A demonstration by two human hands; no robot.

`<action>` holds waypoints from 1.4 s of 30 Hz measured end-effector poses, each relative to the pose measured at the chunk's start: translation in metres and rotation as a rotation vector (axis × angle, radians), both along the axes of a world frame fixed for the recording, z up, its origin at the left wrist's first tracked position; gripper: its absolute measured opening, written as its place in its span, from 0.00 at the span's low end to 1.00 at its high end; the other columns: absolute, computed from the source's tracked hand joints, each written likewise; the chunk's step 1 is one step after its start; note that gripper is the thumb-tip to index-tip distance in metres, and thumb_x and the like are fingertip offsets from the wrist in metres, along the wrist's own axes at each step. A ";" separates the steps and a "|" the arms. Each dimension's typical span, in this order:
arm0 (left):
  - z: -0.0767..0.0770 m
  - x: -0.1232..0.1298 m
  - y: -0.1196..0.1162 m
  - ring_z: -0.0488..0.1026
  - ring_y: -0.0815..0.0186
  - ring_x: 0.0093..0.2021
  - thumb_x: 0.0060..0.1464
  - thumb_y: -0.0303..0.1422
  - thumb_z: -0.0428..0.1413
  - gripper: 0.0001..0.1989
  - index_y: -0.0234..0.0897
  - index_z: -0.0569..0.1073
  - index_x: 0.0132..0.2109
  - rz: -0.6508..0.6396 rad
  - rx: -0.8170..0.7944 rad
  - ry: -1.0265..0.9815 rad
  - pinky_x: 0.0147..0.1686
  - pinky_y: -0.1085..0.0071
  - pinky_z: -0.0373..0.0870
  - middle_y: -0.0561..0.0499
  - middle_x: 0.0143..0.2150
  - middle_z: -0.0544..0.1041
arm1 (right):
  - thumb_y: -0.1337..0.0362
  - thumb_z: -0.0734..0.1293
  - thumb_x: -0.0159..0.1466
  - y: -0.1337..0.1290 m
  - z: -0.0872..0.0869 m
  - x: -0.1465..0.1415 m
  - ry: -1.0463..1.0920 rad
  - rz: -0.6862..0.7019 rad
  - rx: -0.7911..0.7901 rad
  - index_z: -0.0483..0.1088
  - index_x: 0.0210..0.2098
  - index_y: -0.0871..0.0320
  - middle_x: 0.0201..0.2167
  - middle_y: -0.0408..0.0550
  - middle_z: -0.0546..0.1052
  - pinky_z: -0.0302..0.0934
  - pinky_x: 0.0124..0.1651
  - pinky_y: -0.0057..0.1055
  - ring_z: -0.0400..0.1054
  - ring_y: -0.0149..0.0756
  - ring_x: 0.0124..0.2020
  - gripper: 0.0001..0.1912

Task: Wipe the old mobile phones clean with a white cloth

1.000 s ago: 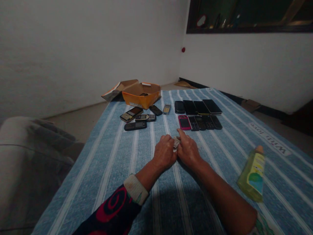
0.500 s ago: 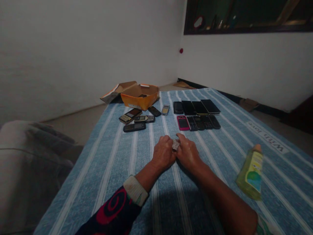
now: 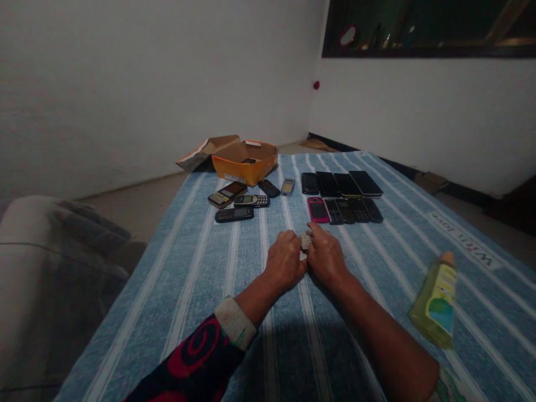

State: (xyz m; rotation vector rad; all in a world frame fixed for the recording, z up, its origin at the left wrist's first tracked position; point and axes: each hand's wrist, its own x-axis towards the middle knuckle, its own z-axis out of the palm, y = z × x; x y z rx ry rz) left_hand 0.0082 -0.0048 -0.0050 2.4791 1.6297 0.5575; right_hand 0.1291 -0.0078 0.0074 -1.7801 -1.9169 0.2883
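My left hand (image 3: 286, 259) and my right hand (image 3: 327, 255) meet knuckle to knuckle over the striped blue cloth (image 3: 247, 279), both with curled fingers. Between them shows a small pale crumpled piece, like cloth or paper (image 3: 306, 240), pinched by my right hand. A small shiny bit peeks out below it; whatever my left hand grips is mostly hidden by the fingers. Just beyond the hands lies a pink-edged phone (image 3: 317, 210), at the left end of a row of dark keypad phones (image 3: 345, 211). Behind that row lie several larger dark phones (image 3: 347, 185).
Left of centre, several keypad phones (image 3: 234, 214) lie loosely before an open orange box (image 3: 243, 170). A small silver phone (image 3: 287, 186) sits between the groups. At the right, a bottle of yellow-green liquid (image 3: 435, 301) lies on its side. Grey fabric (image 3: 50, 301) is beside the table's left edge.
The whole view has shifted slightly, so things appear a little further right. My hands stay together, and slightly more of the pale crumpled piece and a shiny bit show between them.
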 end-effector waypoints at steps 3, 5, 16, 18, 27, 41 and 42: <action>0.001 0.000 0.000 0.67 0.57 0.44 0.54 0.29 0.53 0.03 0.38 0.72 0.36 0.007 -0.011 0.003 0.42 0.64 0.68 0.46 0.39 0.70 | 0.74 0.58 0.62 -0.003 0.007 -0.009 -0.095 -0.007 -0.031 0.67 0.55 0.64 0.40 0.57 0.78 0.60 0.47 0.33 0.70 0.44 0.45 0.22; 0.002 0.000 0.000 0.67 0.57 0.44 0.55 0.29 0.52 0.04 0.38 0.72 0.37 0.009 -0.019 0.001 0.42 0.63 0.69 0.45 0.39 0.71 | 0.74 0.58 0.63 -0.005 0.011 -0.013 -0.117 -0.008 -0.045 0.68 0.53 0.64 0.39 0.57 0.78 0.60 0.46 0.33 0.70 0.44 0.44 0.20; 0.005 0.000 -0.001 0.67 0.57 0.44 0.55 0.29 0.52 0.05 0.37 0.72 0.37 0.003 -0.039 0.000 0.43 0.63 0.68 0.45 0.39 0.71 | 0.75 0.58 0.62 -0.007 0.016 -0.013 -0.055 -0.027 -0.083 0.68 0.54 0.64 0.39 0.56 0.79 0.59 0.45 0.32 0.72 0.43 0.45 0.21; 0.004 -0.001 0.000 0.67 0.57 0.44 0.55 0.29 0.52 0.05 0.37 0.72 0.38 0.000 -0.033 -0.002 0.43 0.63 0.68 0.45 0.39 0.71 | 0.75 0.58 0.62 -0.008 0.018 -0.014 -0.064 -0.036 -0.102 0.68 0.53 0.64 0.40 0.57 0.79 0.59 0.44 0.32 0.72 0.43 0.45 0.20; 0.005 -0.001 -0.001 0.67 0.57 0.44 0.55 0.30 0.53 0.03 0.38 0.71 0.36 0.007 -0.028 0.011 0.41 0.63 0.68 0.45 0.39 0.71 | 0.73 0.58 0.64 -0.013 0.021 -0.010 -0.093 -0.012 -0.122 0.69 0.51 0.63 0.39 0.57 0.79 0.58 0.42 0.31 0.72 0.43 0.44 0.17; 0.003 -0.001 0.000 0.67 0.57 0.45 0.53 0.28 0.52 0.04 0.36 0.72 0.35 0.008 -0.024 0.051 0.42 0.64 0.68 0.44 0.40 0.71 | 0.71 0.59 0.65 -0.019 0.029 0.001 -0.227 0.080 -0.208 0.69 0.45 0.61 0.40 0.56 0.78 0.54 0.38 0.32 0.73 0.43 0.42 0.11; 0.002 -0.001 0.000 0.67 0.57 0.45 0.53 0.28 0.52 0.04 0.36 0.72 0.35 0.006 -0.019 0.047 0.42 0.64 0.68 0.44 0.40 0.71 | 0.71 0.58 0.65 -0.019 0.029 0.002 -0.246 0.097 -0.201 0.68 0.45 0.61 0.40 0.56 0.78 0.54 0.38 0.32 0.73 0.43 0.41 0.11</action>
